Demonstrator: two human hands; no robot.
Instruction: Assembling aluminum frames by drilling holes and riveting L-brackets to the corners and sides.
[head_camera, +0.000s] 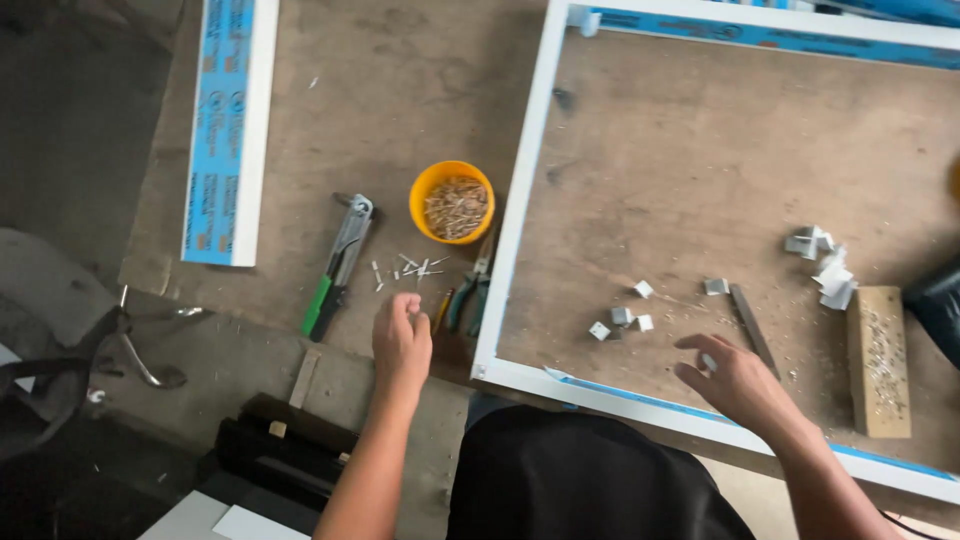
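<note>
head view | worn at head height; faces steeply down | close over workbench (400, 90)

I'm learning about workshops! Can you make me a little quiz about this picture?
1. What colour is the bowl that holds the small rivets?
2. True or false: the left hand is holding the rivet gun.
3. Which hand is inside the white frame: A left, B right?

Key
1. Orange.
2. False; the gun lies apart on the table, and the hand is by the loose rivets.
3. B; the right hand is near the small white blocks.
</note>
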